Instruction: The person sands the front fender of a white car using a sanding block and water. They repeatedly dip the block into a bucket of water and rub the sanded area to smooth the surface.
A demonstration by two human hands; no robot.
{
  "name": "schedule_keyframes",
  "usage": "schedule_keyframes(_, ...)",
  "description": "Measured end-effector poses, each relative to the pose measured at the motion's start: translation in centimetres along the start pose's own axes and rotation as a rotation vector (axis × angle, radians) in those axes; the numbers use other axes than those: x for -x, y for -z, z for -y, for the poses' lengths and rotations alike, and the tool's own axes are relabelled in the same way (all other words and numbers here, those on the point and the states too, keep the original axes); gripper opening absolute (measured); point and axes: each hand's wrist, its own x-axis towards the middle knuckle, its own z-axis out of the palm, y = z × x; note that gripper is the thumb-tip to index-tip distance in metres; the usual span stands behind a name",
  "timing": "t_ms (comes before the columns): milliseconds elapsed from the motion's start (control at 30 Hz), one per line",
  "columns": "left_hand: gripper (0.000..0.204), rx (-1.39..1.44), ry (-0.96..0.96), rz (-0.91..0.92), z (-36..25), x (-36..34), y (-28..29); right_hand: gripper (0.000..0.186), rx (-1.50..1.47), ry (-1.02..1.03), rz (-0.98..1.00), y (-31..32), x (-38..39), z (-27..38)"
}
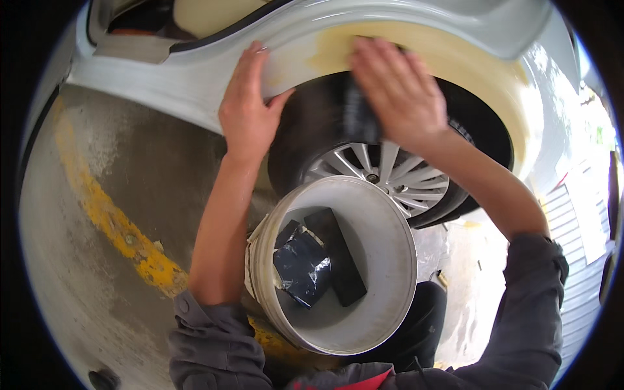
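Note:
My left hand (249, 107) lies against the pale car body panel (195, 75), fingers stretched out and thumb apart, holding nothing. On the yellowish filler patch (448, 49) above the wheel arch, my right hand (404, 97) presses with its fingers extended, slightly blurred by motion. A dark sheet of sandpaper (361, 114), also blurred, is held under that hand and hangs down in front of the tyre (305, 123). What the fingertips cover is hidden.
A white bucket (392, 286) stands below the spoked wheel (390, 172). Inside it lie a long black block (337, 257) and a shiny dark sheet (303, 268). A worn yellow line (123, 224) crosses the concrete floor on the left.

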Motion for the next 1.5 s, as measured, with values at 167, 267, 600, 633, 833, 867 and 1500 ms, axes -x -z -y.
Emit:
schedule_keyframes(167, 0.082, -0.023, 0.115, 0.142, 0.6, 0.9, -0.5, 0.07, 0.077, 0.201, -0.02, -1.2, -2.5, 0.9)
schedule_keyframes(267, 0.077, -0.099, 0.073, 0.098, 1.2, 0.3, 0.6, 0.069, 0.171, 0.099, -0.117, 0.3, 0.9, -3.1)
schedule_keyframes(600, 0.071, -0.162, 0.11, 0.163, 1.3, 0.1, 0.3, 0.063, 0.104, -0.412, -0.23, 2.0, 20.5, -10.7)
schedule_keyframes(633, 0.071, -0.145, 0.099, 0.165, 1.8, 0.2, 0.5, 0.064, 0.111, -0.442, -0.225, 1.9, 22.1, -10.7)
schedule_keyframes(833, 0.071, -0.154, 0.128, 0.183, 2.2, 0.6, 1.0, 0.062, 0.158, -0.665, -0.21, 1.3, 32.3, -9.0)
schedule_keyframes(867, 0.071, -0.146, 0.129, 0.179, 2.2, 0.8, 0.8, 0.063, 0.171, -0.686, -0.219, 1.0, 33.5, -8.5)
schedule_keyframes(1500, 0.076, -0.111, 0.095, 0.153, 0.4, 0.3, -0.4, 0.061, 0.133, -0.727, -0.32, 0.3, 17.4, -7.5)
